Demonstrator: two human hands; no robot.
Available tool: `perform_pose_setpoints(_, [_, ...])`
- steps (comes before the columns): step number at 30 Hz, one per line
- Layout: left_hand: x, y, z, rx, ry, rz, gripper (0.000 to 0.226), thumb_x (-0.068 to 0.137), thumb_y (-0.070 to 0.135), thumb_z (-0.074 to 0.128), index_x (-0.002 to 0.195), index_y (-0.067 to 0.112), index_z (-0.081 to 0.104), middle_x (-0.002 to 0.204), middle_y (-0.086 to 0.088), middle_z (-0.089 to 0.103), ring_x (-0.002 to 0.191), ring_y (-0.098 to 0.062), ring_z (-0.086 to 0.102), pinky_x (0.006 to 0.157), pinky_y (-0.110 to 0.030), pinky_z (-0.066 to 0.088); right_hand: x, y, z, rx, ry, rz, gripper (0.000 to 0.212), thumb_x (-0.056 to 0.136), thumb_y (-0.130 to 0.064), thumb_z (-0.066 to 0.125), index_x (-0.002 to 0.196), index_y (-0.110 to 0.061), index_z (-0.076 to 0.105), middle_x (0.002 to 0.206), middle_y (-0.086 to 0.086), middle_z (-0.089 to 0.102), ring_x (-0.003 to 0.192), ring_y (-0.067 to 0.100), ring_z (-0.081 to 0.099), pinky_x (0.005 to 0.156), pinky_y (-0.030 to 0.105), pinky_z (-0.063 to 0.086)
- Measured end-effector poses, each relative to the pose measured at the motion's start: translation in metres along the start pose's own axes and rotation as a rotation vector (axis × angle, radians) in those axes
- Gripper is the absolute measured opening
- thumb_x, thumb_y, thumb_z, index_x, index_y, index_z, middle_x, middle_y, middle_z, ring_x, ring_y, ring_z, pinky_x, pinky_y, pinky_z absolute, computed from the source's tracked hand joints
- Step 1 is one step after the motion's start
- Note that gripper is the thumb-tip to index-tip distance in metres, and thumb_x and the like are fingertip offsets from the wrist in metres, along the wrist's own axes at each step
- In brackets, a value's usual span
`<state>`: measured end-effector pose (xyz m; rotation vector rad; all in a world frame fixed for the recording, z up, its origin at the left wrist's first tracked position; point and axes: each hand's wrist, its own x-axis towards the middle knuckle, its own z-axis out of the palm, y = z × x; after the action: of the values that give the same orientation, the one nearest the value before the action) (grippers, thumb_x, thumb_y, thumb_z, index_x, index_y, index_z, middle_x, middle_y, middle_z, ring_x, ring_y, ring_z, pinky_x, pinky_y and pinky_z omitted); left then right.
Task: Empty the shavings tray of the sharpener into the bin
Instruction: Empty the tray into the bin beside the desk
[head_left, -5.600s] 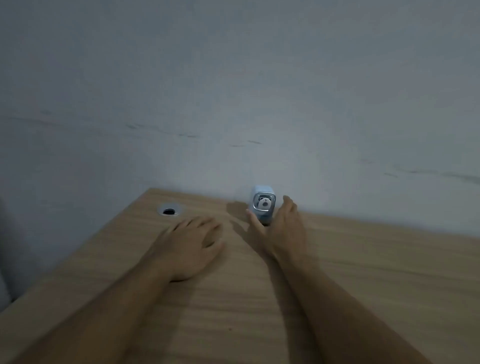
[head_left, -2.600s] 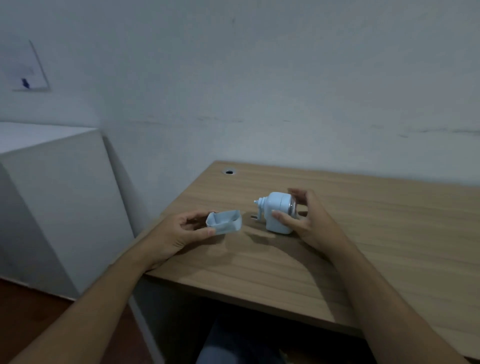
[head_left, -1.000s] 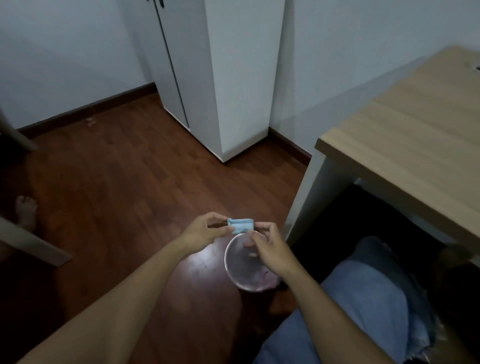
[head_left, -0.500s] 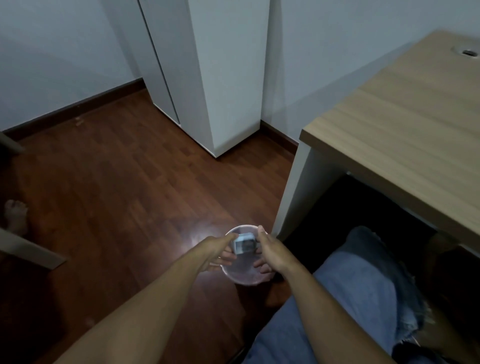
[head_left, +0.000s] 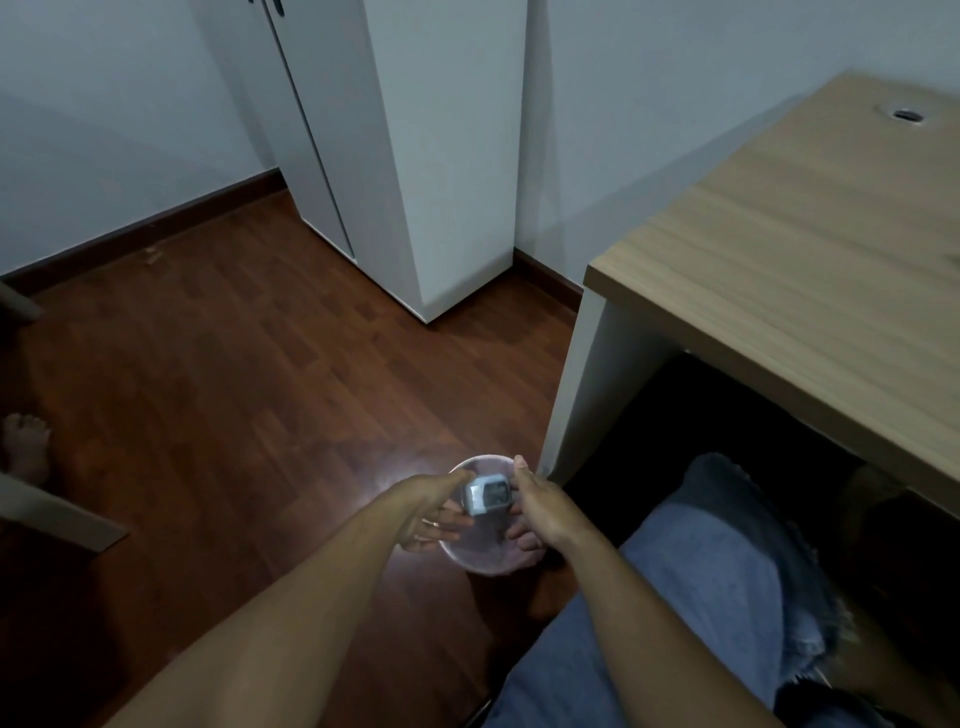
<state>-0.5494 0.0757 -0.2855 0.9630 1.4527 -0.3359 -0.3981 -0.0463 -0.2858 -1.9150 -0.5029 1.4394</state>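
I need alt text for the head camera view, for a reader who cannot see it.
Both hands, left hand and right hand, hold a small light-blue shavings tray over a round bin on the dark wood floor. A wooden desk stands to the right.

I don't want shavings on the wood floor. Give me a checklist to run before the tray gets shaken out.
1. Shavings tray over the bin mouth: ok.
2. Both hands on the tray, left hand and right hand at either end: ok.
3. Tray low, close to the bin rim: ok, as far as one view shows.
4. Tray opening turned downward: cannot tell, too small and blurred.
5. Shavings left inside the tray: cannot tell.
6. Floor around the bin free of spilled shavings: ok, none visible.
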Motion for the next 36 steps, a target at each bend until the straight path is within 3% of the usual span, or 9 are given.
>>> perform_pose_setpoints(3, [0.003,-0.004,-0.004,-0.022,-0.024,0.105,0.052,0.091,0.064,0.079,0.109,0.015,0.080,0.082,0.004,0.090,0.085,-0.018,0.084,0.077,-0.032,0.060,-0.002,-0.001,0.000,0.000,0.000,-0.039,0.052,0.113,-0.067,0.027,0.117,-0.039,0.071,0.125,0.009,0.074,0.101,0.034,0.080,0.095,0.056,0.067])
perform_pose_setpoints(7, [0.002,-0.010,-0.016,-0.028,-0.051,0.369,0.049,0.087,0.031,0.094,0.133,0.027,0.078,0.117,0.001,0.089,0.108,-0.019,0.087,0.095,-0.036,0.064,0.002,-0.002,0.001,0.046,0.064,-0.093,0.043,0.110,-0.060,0.043,0.125,-0.028,0.066,0.130,0.010,0.073,0.117,0.030,0.075,0.101,0.058,0.065])
perform_pose_setpoints(10, [-0.007,-0.008,-0.025,0.007,0.000,0.531,0.057,0.085,0.014,0.096,0.135,0.031,0.077,0.130,0.010,0.081,0.121,-0.017,0.078,0.081,-0.024,0.062,-0.001,-0.007,0.002,0.059,0.075,-0.126,0.041,0.099,-0.059,0.045,0.121,-0.034,0.069,0.134,0.004,0.075,0.120,0.025,0.074,0.110,0.058,0.060])
perform_pose_setpoints(13, [-0.014,-0.006,-0.036,-0.007,0.049,0.660,0.061,0.085,0.000,0.094,0.137,0.026,0.076,0.137,0.005,0.075,0.114,-0.015,0.072,0.067,-0.014,0.060,-0.013,-0.018,0.006,0.024,0.080,-0.183,0.038,0.098,-0.056,0.041,0.118,-0.044,0.071,0.132,-0.009,0.073,0.125,0.015,0.070,0.116,0.054,0.056])
perform_pose_setpoints(19, [-0.054,0.030,-0.069,0.054,0.088,0.872,0.070,0.089,-0.007,0.088,0.150,0.021,0.070,0.146,-0.007,0.074,0.094,-0.004,0.077,0.075,-0.017,0.063,-0.043,-0.082,0.006,-0.015,0.075,-0.336,0.024,0.115,-0.042,0.046,0.131,-0.039,0.064,0.132,-0.008,0.071,0.116,0.003,0.068,0.114,0.043,0.056])
perform_pose_setpoints(24, [-0.118,0.083,-0.100,0.050,0.101,1.047,0.070,0.091,-0.006,0.087,0.152,0.022,0.068,0.094,0.006,0.087,0.075,-0.002,0.074,0.077,-0.024,0.063,-0.082,-0.171,-0.013,-0.206,0.107,-0.497,0.048,0.111,-0.054,0.047,0.147,-0.025,0.061,0.126,-0.005,0.069,0.125,0.020,0.069,0.113,0.053,0.058])
perform_pose_setpoints(27, [-0.159,0.112,-0.113,0.044,0.087,1.164,0.066,0.091,-0.003,0.087,0.150,0.023,0.071,0.118,-0.004,0.087,0.089,-0.011,0.077,0.083,-0.027,0.066,-0.114,-0.216,-0.031,-0.279,0.104,-0.570,0.046,0.108,-0.063,0.046,0.134,-0.031,0.065,0.121,-0.009,0.070,0.121,0.017,0.071,0.110,0.052,0.060])
perform_pose_setpoints(31, [-0.208,0.148,-0.120,0.102,0.065,1.278,0.061,0.087,0.013,0.093,0.143,0.033,0.078,0.129,0.010,0.081,0.082,-0.002,0.077,0.078,-0.019,0.064,-0.155,-0.261,-0.061,-0.365,0.127,-0.669,0.048,0.106,-0.064,0.047,0.133,-0.027,0.061,0.133,0.000,0.070,0.127,0.022,0.071,0.113,0.053,0.058])
perform_pose_setpoints(36, [-0.258,0.186,-0.093,0.222,0.030,1.356,0.061,0.085,0.037,0.097,0.142,0.043,0.075,0.137,0.013,0.076,0.105,-0.012,0.081,0.098,-0.038,0.067,-0.214,-0.279,-0.121,-0.507,0.293,-0.800,0.054,0.111,-0.059,0.047,0.146,-0.022,0.066,0.130,-0.006,0.073,0.116,0.012,0.069,0.106,0.040,0.056])
